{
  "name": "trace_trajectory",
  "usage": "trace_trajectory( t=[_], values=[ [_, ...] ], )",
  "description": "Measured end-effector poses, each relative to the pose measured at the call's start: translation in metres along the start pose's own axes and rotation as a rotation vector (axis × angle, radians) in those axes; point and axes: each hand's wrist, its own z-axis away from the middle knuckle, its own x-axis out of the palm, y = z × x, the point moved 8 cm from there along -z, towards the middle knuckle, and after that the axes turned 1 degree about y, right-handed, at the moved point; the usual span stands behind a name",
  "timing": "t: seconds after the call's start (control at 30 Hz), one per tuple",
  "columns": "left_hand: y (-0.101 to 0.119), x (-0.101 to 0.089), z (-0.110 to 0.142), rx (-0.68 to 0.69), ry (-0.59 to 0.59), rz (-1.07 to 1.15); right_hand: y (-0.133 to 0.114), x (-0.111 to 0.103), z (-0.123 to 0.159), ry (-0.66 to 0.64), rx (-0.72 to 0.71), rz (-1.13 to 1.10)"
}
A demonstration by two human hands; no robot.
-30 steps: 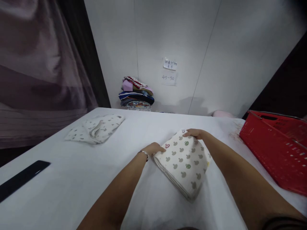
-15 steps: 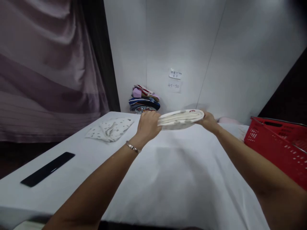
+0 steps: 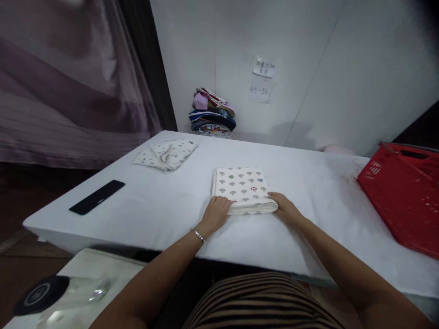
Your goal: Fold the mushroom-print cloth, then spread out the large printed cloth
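Observation:
A folded white cloth (image 3: pixel 242 185) with grey, red, green and blue mushroom prints lies on the white-covered table (image 3: pixel 164 201) in front of me. Its rounded fold faces me. My left hand (image 3: pixel 216 212) is closed on the near left corner, a silver bracelet at the wrist. At the near right corner, my right hand (image 3: pixel 285 208) grips the edge, thumb side on top and the other fingers mostly hidden. Farther back on the left rests another white printed cloth (image 3: pixel 168 154), loosely folded with one rumpled corner.
Left of me lies a black phone-like slab (image 3: pixel 98 197). A red plastic basket (image 3: pixel 401 196) stands at the right. Behind the table, a stack of folded fabrics (image 3: pixel 212 112) sits by the wall under paper notes (image 3: pixel 260 89). Lower left is a white surface with a black round object (image 3: pixel 41 294).
Both hands have brought the folded cloth down from above the table and toward me onto its surface. My view has tilted downward.

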Motion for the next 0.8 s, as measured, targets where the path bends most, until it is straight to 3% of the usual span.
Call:
trace_trajectory(
  t=[0.2,0.33,0.47,0.67,0.8],
  values=[
    [0.0,-0.003,0.002,0.016,0.035,0.041,-0.02,-0.027,0.0,0.135,-0.052,0.003],
    [-0.003,-0.001,0.007,0.005,0.034,0.067,-0.046,-0.001,0.012,0.014,-0.182,0.088],
    [-0.007,-0.007,0.017,-0.003,0.058,0.185,-0.044,0.015,0.022,-0.084,-0.136,0.17],
    [-0.014,-0.015,0.015,-0.082,0.092,0.297,-0.056,0.009,-0.007,-0.08,-0.132,0.245],
    [-0.013,-0.014,0.017,-0.061,0.083,0.264,-0.07,0.03,-0.01,-0.135,-0.255,0.308]
  ],
)
